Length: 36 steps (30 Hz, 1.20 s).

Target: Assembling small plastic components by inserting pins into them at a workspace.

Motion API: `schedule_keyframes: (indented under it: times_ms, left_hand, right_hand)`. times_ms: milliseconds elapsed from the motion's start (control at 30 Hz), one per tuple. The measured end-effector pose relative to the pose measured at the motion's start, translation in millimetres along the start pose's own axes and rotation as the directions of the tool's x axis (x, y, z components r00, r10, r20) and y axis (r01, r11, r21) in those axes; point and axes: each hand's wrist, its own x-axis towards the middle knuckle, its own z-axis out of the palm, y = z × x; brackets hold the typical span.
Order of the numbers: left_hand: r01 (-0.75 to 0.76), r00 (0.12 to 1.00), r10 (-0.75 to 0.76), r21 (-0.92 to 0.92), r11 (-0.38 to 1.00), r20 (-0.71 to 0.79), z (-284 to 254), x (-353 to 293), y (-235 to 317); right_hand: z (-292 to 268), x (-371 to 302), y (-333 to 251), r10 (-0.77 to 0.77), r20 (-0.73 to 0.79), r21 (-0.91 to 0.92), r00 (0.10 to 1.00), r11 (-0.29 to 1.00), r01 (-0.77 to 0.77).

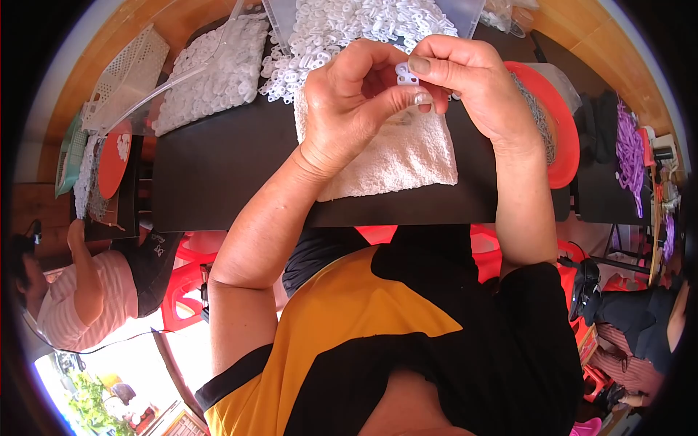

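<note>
In the head view, the work looked to be mid-course, with one white piece (405,75) raised between the two hands above the pale cloth (400,160) on the dark bench (225,178). The right hand (483,83) had its thumb and forefinger pinched on it; the left hand's (347,98) fingers curled close around its other side, though whether they gripped could not be told. Many loose white pieces (356,25) lay beyond, seemingly left to handle. A dense, flat batch (214,76) sat left; whether it was finished was unclear.
</note>
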Motion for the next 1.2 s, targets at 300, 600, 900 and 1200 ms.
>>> schedule_keyframes:
  times_ms: [300,600,900,1200]
  left_hand:
    - [-0.119,0.993,0.117,0.090,0.989,0.021,-2,-1,2]
    - [-0.206,0.979,0.204,0.155,0.966,0.030,-3,-3,-3]
    - [-0.134,0.991,0.131,0.104,0.985,0.037,-6,-3,-3]
    - [0.127,0.955,-0.158,-0.137,0.982,-0.253,-13,10,19]
  right_hand:
    - [5,-2,-2,0.023,0.013,0.066,1.000,0.998,-0.024]
    - [9,-5,-4,0.042,0.028,0.127,0.999,0.991,-0.045]
    - [14,-2,6,0.074,0.043,0.283,0.996,0.956,-0.083]
    - [6,12,27,-0.048,-0.236,-0.095,0.971,0.995,0.026]
